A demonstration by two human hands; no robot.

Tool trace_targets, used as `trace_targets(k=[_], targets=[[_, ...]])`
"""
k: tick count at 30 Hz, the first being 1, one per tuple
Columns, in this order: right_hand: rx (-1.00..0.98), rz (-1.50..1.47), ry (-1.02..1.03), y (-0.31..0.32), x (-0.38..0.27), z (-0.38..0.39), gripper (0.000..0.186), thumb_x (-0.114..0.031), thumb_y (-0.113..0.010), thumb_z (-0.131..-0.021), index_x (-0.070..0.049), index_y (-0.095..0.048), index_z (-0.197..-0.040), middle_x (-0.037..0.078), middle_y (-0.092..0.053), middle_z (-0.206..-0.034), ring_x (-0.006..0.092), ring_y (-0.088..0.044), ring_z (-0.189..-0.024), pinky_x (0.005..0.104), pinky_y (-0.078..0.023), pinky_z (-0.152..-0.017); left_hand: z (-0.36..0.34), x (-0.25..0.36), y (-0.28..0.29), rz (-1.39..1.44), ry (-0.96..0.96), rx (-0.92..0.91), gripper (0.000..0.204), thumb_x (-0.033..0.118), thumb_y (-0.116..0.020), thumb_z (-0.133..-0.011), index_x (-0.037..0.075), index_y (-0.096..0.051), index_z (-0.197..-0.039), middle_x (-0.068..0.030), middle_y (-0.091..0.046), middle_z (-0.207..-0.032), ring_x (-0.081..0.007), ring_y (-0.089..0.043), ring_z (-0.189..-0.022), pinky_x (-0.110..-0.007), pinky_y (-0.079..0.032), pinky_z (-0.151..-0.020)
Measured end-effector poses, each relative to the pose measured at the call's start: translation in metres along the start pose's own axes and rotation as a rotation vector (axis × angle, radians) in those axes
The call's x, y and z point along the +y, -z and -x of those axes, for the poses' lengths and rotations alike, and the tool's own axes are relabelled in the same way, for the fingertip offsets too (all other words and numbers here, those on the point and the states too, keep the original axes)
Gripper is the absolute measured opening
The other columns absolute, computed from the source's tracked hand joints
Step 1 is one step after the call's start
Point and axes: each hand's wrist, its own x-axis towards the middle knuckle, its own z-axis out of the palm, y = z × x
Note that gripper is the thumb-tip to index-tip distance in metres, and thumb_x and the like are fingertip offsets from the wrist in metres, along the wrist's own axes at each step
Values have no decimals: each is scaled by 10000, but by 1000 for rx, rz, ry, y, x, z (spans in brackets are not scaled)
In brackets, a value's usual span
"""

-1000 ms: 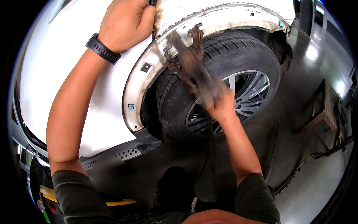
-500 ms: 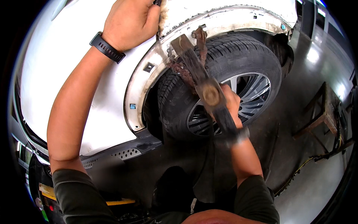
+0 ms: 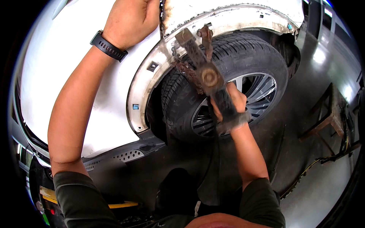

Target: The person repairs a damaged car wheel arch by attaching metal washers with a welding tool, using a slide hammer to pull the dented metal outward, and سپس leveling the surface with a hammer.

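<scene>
My right hand (image 3: 236,99) is closed round the handle of a worn, rusty hammer (image 3: 195,54). Its long head lies slantwise over the tyre (image 3: 249,51), with a round eye in the middle and a blurred disc-like lower end. Beside the head's upper end, a rusty metal piece (image 3: 206,41) hangs at the white wheel arch (image 3: 142,81); reddish-brown rusty material lies just below. At the top edge, my left hand (image 3: 131,19) rests by the white body panel (image 3: 110,102). It looks closed, but the picture cuts off its fingers and whatever they hold.
Behind the hammer is the spoked alloy wheel (image 3: 262,89). A dark sill with a perforated strip (image 3: 129,155) runs along the panel's lower edge. A wooden stool (image 3: 329,114) stands at the right, near a cable (image 3: 304,173) on the floor. Something yellow (image 3: 123,205) lies at lower left.
My right hand and the hammer have moved up and slightly left across the wheel. My left hand has shifted a little upward, further out of the picture.
</scene>
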Motion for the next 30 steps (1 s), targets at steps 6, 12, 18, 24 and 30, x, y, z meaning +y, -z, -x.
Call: trace_targets(k=[6,12,18,24,30], targets=[[12,6,2,-3,11,3,310,-262,-797,-846,-39,-584,-881,198,-645,-756,425,-656,-706,438,-524,-604,-1,-2,-3,-26,-19,25,521,-105,-369,-793,-18,-608,-1247,-227,-677,-1103,-371,-663,-989,-406,-524,-943],[-16,-51,-13,-5,15,0,277,-221,-788,-840,-36,-599,-922,210,-646,-748,437,-661,-724,429,-527,-612,0,-6,-4,-24,-82,66,502,-102,-369,-792,-19,-610,-1224,-227,-676,-1054,-370,-666,-992,-406,-529,-935],[-47,-18,-59,-6,21,2,268,-233,-767,-861,-48,-577,-900,212,-637,-766,441,-649,-723,442,-522,-616,-2,-5,-5,-31,-32,67,490,-103,-370,-793,-15,-604,-1214,-223,-673,-1057,-364,-669,-994,-404,-531,-930],[-18,1,-41,-6,22,2,279,-240,-763,-868,-44,-566,-887,213,-638,-776,452,-649,-743,445,-520,-616,0,11,-4,-53,17,50,478,-103,-371,-801,-9,-607,-1206,-221,-674,-1054,-367,-669,-983,-406,-532,-922],[48,-40,55,-4,7,1,302,-243,-783,-874,-39,-562,-894,205,-652,-761,438,-660,-720,431,-527,-609,0,-1,-3,-10,-24,70,454,-101,-374,-808,-10,-620,-1179,-217,-666,-1020,-365,-666,-957,-409,-533,-909]])
